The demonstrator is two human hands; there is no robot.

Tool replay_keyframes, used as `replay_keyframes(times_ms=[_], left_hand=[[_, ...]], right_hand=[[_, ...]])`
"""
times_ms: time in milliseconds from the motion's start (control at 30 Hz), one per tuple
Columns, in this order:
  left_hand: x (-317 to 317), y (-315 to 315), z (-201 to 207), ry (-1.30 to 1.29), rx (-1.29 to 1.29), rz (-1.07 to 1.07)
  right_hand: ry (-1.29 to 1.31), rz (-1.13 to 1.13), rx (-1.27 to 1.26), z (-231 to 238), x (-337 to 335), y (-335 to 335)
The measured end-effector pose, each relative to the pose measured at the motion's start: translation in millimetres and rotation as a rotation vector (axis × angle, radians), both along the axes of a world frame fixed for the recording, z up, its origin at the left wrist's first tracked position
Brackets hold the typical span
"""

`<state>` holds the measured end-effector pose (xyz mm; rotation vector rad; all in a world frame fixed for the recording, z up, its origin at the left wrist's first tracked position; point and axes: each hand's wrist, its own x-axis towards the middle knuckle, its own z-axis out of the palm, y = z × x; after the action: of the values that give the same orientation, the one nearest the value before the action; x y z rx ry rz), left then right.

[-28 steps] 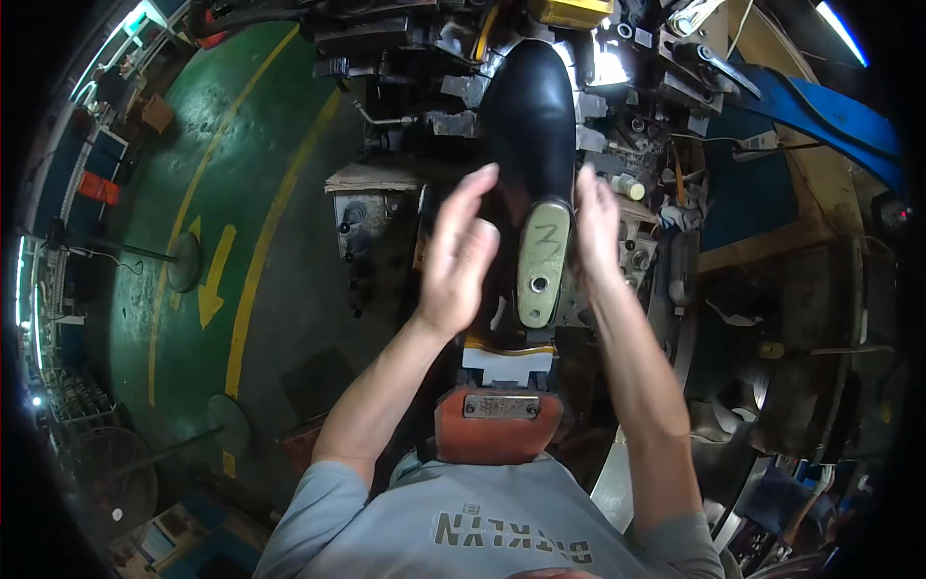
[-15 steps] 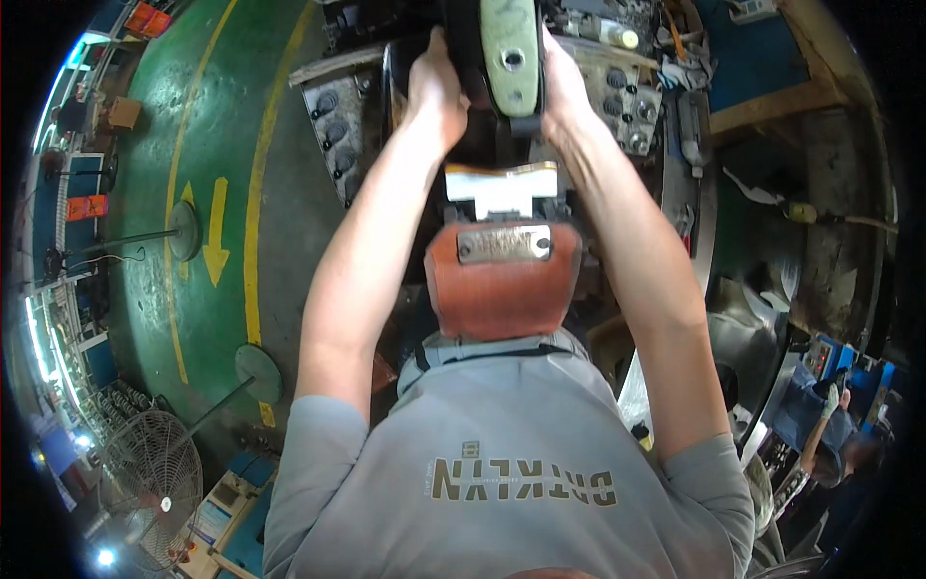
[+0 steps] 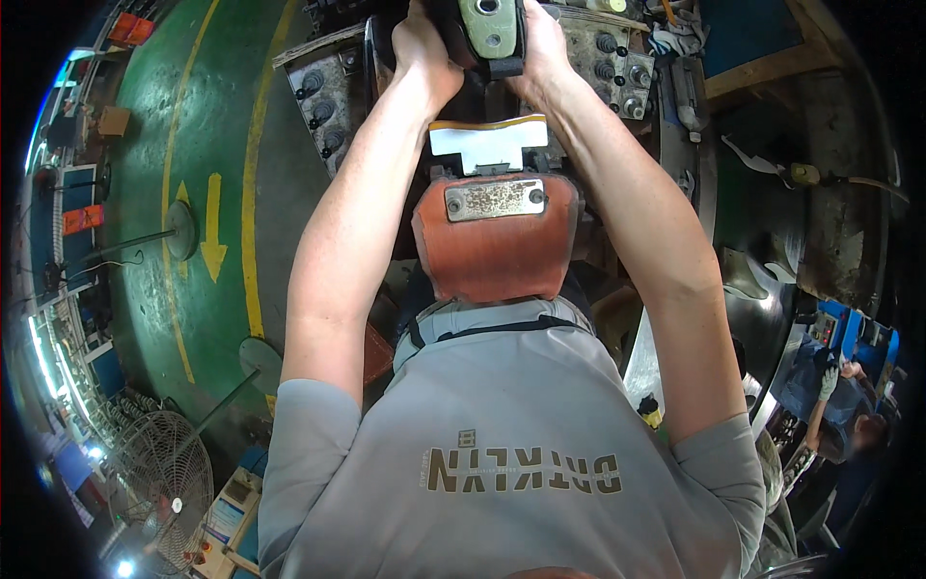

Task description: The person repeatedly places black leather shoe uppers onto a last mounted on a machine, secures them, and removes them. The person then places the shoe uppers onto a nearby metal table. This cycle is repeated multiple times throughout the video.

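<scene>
Green factory floor fills the left of the frame, with a yellow line curving down it and a yellow arrow painted beside that. Lower left, a fan stands near the rim. Top centre sits the machine, its grey panels studded with dark knobs on either side of the arms.

Both bare forearms rise from the grey shirt up to the top edge. Between the hands sits the shoe last, pale green with a dark shoe around it, at the very top centre and partly cut off by the rim. Left hand is wrapped on its left side, fingers clamped against the shoe. Right hand presses on the right side, fingers closed round it too, though the tips run out of view, so how far they curl I can't say for sure.

Just below the last, a white plate juts out between the wrists. Under that sits an orange pad, with a rusty metal tag bolted across its top. It sits right against the person's chest.

Far lower right, another person in blue works at a separate station, well apart.
</scene>
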<state>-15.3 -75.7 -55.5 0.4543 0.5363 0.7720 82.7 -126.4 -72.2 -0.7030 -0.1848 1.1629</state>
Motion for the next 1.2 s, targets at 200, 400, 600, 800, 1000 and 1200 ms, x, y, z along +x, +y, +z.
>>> replay_keyframes(times_ms=[200, 400, 600, 800, 1000, 1200], left_hand=[[-7.0, -2.3, -11.6, 0.613, 1.006, 0.102], [-7.4, 12.5, -25.5, 0.179, 0.24, 0.068], [-84.6, -28.0, -97.3, 0.723, 0.556, 0.08], [-128.5, -117.0, -141.0, 0.419, 0.038, -0.198], [-97.3, -126.1, -151.7, 0.016, -0.228, -0.375], [-111.7, -129.6, -154.4, -0.035, -0.228, -0.247]], right_hand=[[-0.017, -0.101, 0.021, 3.0, -6.6, -3.2], [-0.145, -0.008, -0.087, 5.6, -3.4, -9.2], [-0.338, 0.022, -0.248, -31.6, 34.9, -58.4], [-0.239, -0.157, -0.432, -79.1, 66.4, -133.1], [-0.293, -0.126, -0.576, -110.7, 53.5, -175.3], [-0.172, -0.16, -0.625, -111.4, 26.6, -201.4]])
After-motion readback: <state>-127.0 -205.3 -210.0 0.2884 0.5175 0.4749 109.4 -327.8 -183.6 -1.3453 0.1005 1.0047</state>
